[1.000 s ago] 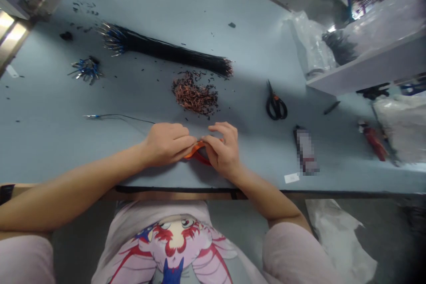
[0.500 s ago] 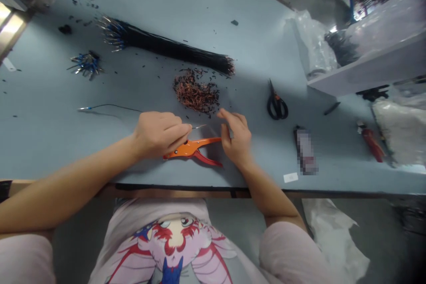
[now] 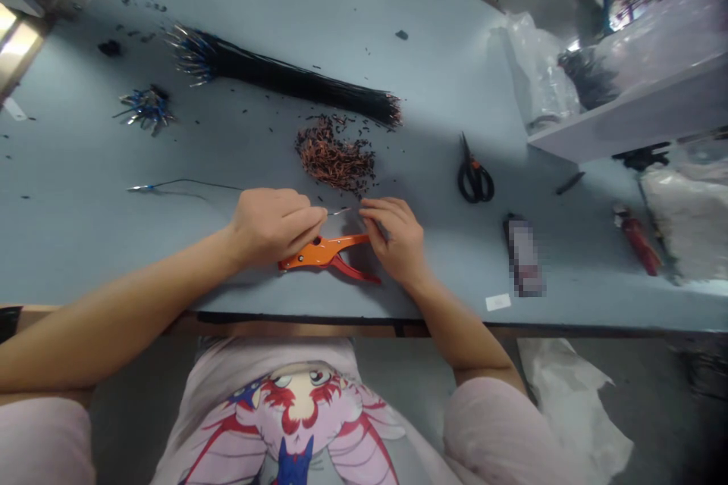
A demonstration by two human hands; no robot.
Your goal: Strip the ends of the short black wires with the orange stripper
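My left hand (image 3: 278,223) is closed around a thin black wire (image 3: 210,183). One end of that wire, with a blue and silver terminal, lies out to the left on the table; its bare strand pokes out past my fingertips on the right. Just beyond the strand's tip is my right hand (image 3: 398,239), its fingers bent and the thumb a little apart, with nothing visible in it. Below both hands lies an orange wire stripper (image 3: 318,252) with a red lower handle. My left fingers partly cover its head, and my right thumb is by its upper handle.
Behind my hands are a heap of copper and black scraps (image 3: 335,159) and a long bundle of black wires (image 3: 284,82). A cluster of blue terminals (image 3: 146,107) lies left. To the right are black-handled scissors (image 3: 476,180), a blurred-out phone (image 3: 524,258) and a shelf (image 3: 631,102).
My right hand has moved slightly left toward the bare wire end, and its fingers have drawn closer together. My left hand keeps its hold, with the wire shifted slightly left.
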